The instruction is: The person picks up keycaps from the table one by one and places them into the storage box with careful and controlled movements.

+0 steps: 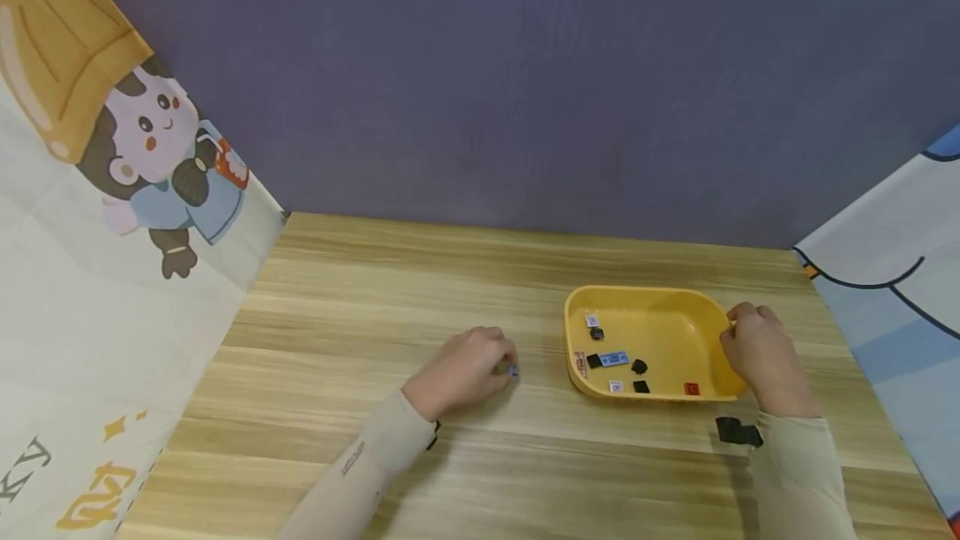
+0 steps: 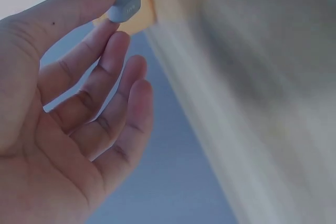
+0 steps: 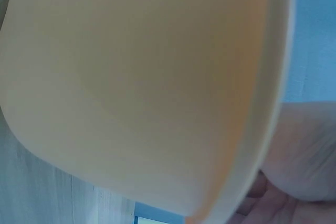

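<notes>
My left hand pinches a small blue-grey piece between thumb and forefinger, just over the wooden table. Its other fingers stay loosely bent in the left wrist view. To the right is a shallow yellow basin. My right hand grips that basin's right rim, with the thumb side at the edge; in the right wrist view the basin wall hides most of the fingers. Inside the basin lie a blue strip, a red square, white squares and several black lumps.
The light wooden table extends to a dark blue-grey wall at the back. A printed cartoon panel stands on the left, another panel on the right. Black wrist gear shows beside the right sleeve.
</notes>
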The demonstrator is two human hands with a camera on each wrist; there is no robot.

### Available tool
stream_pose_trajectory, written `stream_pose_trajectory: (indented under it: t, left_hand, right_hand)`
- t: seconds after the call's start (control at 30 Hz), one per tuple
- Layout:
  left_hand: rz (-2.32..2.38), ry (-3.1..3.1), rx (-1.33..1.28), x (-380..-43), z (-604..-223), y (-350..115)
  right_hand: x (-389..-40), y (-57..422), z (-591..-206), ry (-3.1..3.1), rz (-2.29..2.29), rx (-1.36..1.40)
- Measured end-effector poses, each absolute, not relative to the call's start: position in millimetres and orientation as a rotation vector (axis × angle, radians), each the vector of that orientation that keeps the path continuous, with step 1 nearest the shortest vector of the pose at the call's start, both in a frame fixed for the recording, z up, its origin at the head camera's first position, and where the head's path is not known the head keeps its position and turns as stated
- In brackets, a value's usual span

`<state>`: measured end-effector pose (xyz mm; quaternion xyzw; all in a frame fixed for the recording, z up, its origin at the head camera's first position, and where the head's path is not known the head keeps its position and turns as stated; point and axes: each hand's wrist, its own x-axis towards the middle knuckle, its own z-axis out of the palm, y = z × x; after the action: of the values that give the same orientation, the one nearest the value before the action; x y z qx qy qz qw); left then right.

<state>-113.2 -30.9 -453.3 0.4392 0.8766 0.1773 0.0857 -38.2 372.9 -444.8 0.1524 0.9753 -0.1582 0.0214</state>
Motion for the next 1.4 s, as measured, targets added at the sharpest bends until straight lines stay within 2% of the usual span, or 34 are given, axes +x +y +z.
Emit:
stream_pose_trajectory:
  t: [0.37,0.63,1.4]
  left_hand:
    - [0.509,2.648,1.404,-138,-410,31]
    - [0.475,2.569,1.457,-146,-398,71]
    - [0.423,2.593,1.385,-148,-401,75]
  right_hand:
    - [-37,371,-445,3.038,-0.495,0.474]
    - [-41,371,-445,2.960,-0.501,0.546]
    - [-41,372,-447,3.033,-0.473,0.508]
